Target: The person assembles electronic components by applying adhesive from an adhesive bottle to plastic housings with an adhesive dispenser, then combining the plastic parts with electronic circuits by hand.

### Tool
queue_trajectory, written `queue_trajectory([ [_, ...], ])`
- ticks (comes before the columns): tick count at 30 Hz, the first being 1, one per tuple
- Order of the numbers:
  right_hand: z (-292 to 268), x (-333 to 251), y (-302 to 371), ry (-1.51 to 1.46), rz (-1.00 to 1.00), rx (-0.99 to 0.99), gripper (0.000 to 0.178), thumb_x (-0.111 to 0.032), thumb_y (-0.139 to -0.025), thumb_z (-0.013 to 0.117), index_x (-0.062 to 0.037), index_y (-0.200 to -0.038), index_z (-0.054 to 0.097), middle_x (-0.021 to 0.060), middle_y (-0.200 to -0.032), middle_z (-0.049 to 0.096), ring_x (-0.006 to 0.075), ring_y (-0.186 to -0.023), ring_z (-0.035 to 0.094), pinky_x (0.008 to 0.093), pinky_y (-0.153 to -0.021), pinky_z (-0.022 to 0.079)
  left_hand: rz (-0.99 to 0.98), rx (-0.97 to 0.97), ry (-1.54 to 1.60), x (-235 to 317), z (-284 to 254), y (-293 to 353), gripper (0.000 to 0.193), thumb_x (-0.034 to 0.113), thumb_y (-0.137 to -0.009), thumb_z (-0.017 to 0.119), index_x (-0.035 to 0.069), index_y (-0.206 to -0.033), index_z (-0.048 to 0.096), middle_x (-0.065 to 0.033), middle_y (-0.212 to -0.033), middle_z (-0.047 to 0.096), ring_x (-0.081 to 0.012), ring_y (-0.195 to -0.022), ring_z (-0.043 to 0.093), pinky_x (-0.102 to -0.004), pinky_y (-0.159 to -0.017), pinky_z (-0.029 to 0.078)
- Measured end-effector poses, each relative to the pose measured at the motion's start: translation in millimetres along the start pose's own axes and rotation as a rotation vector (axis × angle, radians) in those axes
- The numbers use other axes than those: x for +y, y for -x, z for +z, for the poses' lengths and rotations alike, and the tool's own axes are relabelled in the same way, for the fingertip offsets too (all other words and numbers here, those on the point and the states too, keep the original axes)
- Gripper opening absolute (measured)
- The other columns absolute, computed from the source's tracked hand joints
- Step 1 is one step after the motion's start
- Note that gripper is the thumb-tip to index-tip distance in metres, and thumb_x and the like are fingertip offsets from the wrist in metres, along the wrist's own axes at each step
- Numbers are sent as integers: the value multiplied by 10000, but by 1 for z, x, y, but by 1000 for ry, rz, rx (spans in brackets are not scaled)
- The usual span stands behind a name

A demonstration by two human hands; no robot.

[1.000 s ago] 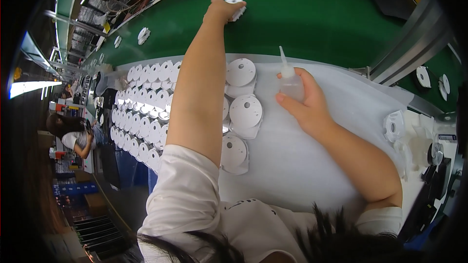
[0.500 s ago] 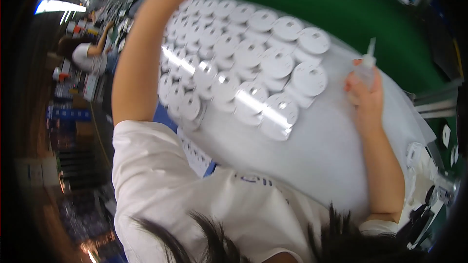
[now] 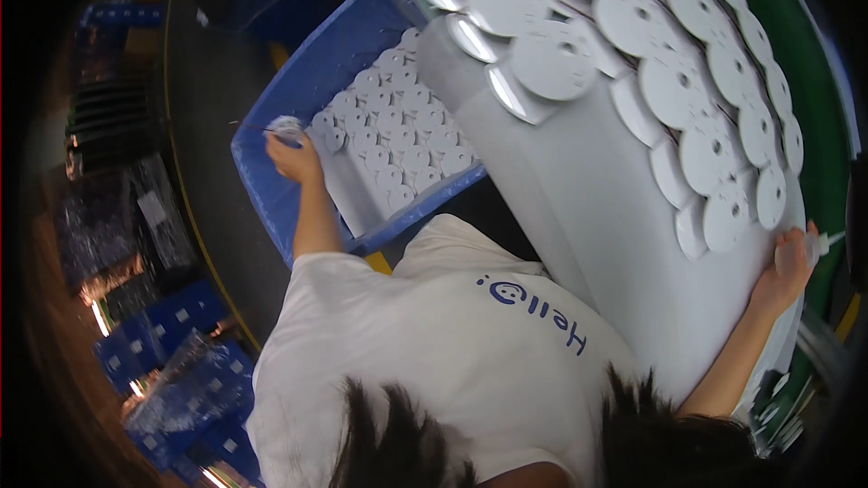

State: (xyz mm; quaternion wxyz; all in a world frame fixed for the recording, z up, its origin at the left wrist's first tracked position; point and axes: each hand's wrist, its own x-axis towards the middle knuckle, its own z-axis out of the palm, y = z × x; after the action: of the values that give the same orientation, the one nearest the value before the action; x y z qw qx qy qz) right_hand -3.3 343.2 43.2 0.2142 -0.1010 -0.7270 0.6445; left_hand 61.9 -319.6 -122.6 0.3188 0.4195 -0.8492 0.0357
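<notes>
Over the left side of a blue bin (image 3: 330,45), my left hand (image 3: 298,164) is closed on a white round part (image 3: 286,128), from which a thin dark wire seems to stick out. Rows of small white discs (image 3: 391,117) lie inside that bin on a pale sheet. My right hand (image 3: 779,287) grips a translucent squeeze bottle (image 3: 796,255) with a narrow white nozzle, at the right edge of the table. Large white discs (image 3: 553,61), each with a central hole, lie in overlapping rows on the table ahead of me.
A pale sheet covers the worktable (image 3: 561,172), with a green surface (image 3: 825,90) beyond its right edge. Blue crates (image 3: 194,380) with plastic wrap stand on the floor at lower left. A dark walkway (image 3: 203,99) with a yellow line runs along the left.
My left hand has gone from the far side of the table down to the blue bin, and now holds a white round part. The view has turned left; my right hand keeps the bottle.
</notes>
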Motion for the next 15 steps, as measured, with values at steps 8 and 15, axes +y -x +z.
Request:
queue_trajectory([
  [8,2,-5,-5,52,55,82,514,-278,-759,487,11,-1156,334,70,-884,445,157,-825,413,269,-782,312,-596,-520,-233,-31,39,92,486,160,-648,585,87,-1091,399,-111,-1090,442,-288,-965,482,-408,-778,410],
  [15,6,-10,-7,11,90,165,515,-295,-766,477,-12,-1167,323,61,-879,428,152,-824,410,267,-770,313,-525,-755,-237,-25,58,81,477,122,-677,556,102,-1125,393,-113,-1094,445,-271,-978,482,-399,-779,414],
])
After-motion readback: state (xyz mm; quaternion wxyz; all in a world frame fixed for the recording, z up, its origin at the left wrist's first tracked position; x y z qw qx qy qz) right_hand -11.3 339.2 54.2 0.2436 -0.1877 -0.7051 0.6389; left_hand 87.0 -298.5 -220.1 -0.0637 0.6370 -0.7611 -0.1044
